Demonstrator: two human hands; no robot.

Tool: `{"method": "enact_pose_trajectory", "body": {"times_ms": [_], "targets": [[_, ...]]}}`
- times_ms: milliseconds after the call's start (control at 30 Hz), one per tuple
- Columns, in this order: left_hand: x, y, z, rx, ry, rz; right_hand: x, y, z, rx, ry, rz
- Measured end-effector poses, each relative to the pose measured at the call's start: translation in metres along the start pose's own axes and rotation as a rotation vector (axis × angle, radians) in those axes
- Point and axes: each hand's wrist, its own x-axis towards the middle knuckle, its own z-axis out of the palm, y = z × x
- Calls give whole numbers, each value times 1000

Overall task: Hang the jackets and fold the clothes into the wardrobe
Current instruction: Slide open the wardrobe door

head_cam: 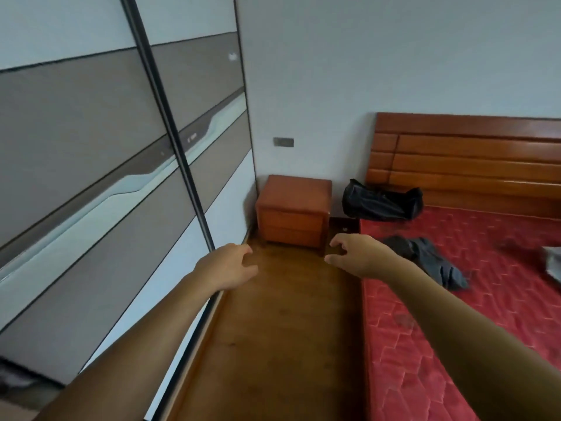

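The wardrobe (100,183) fills the left side, its grey and white sliding doors closed. A black jacket (381,202) lies crumpled at the head of the red bed (455,314). A dark grey garment (434,259) is spread nearer on the mattress, and a pale grey piece (553,262) shows at the right edge. My left hand (230,265) reaches forward beside the wardrobe doors, fingers loosely curled, holding nothing. My right hand (355,256) is stretched out over the bed's near corner, fingers relaxed and empty.
A brown wooden nightstand (293,211) stands in the far corner between wardrobe and bed. A narrow strip of wooden floor (273,329) runs between them. The bed's wooden headboard (467,159) stands against the back wall.
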Motion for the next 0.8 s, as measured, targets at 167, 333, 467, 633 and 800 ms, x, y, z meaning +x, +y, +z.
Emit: {"method": "enact_pose_trajectory", "body": {"times_ms": [167, 333, 467, 633, 800], "targets": [[19, -25, -10, -48, 45, -133, 63, -24, -9, -32, -64, -147], [52, -55, -22, -81, 66, -233, 138, -63, -14, -104, -124, -247], [89, -86, -40, -132, 107, -294, 194, -100, -26, -141, -102, -311], [128, -127, -72, -168, 165, -365, 261, -147, -50, -162, -81, -416], [134, -173, -92, -161, 210, -484, 316, -206, -48, -183, -124, -539]]}}
